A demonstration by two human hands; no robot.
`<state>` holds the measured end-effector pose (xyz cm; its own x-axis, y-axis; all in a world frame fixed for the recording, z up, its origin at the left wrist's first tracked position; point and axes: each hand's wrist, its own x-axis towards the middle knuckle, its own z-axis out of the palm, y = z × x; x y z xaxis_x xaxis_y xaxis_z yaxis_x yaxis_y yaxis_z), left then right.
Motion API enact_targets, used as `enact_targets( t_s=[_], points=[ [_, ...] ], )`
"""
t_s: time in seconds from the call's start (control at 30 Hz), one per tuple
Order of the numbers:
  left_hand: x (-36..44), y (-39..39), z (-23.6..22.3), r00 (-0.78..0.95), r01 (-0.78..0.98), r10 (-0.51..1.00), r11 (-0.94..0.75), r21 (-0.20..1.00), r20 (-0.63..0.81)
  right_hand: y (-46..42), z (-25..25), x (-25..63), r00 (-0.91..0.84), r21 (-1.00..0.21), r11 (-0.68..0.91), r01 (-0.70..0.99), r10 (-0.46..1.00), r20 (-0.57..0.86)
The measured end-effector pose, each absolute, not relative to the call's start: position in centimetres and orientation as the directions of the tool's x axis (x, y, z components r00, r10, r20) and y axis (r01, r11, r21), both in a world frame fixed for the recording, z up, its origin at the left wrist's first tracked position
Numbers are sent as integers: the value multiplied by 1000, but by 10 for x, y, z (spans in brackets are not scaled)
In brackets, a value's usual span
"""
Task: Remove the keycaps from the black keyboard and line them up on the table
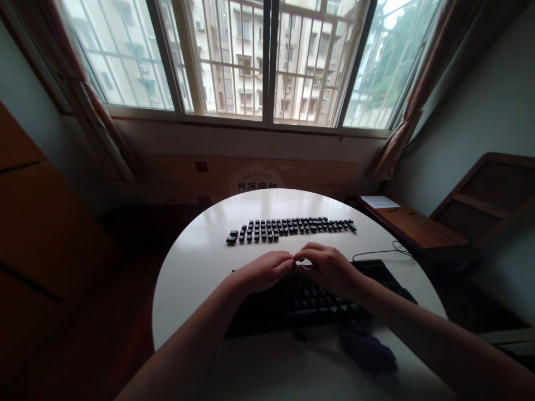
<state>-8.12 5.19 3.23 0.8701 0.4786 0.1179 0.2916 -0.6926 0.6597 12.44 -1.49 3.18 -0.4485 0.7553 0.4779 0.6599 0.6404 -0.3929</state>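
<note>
At frame centre, your left hand [270,271] and right hand [332,268] meet over keyboard [320,303], long axis running left to right; right pinches thin wire [305,267]; left narrow, can't tell contents.

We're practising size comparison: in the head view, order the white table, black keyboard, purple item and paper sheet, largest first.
1. White table
2. Black keyboard, partly hidden
3. Purple item
4. Paper sheet, farther away

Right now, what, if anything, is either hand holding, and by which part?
The right hand holds a thin wire, but its gripped part is hidden. Whether the left hand holds anything is too dark to tell.
</note>
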Motion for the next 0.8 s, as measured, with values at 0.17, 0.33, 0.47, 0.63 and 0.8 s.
enact_targets(
  t_s=[0.17,0.33,0.47,0.63,0.8],
  points=[
    [-90,61,34,674,589,735,-596,545,75,27,35,131,-381,-442,588,677,794,474],
    [-102,72,38,496,799,869,-459,389,7,90,10,139,-229,-422,363,831,914,335],
    [-105,70,40,521,804,852,-470,364,-51,122,-9,134,-236,-385,337,859,929,286],
    [-106,66,44,545,789,836,-485,378,-63,131,-15,126,-246,-357,332,873,932,265],
    [-106,67,44,523,804,851,-470,364,-56,129,-15,120,-260,-344,341,875,930,260]
  ],
)
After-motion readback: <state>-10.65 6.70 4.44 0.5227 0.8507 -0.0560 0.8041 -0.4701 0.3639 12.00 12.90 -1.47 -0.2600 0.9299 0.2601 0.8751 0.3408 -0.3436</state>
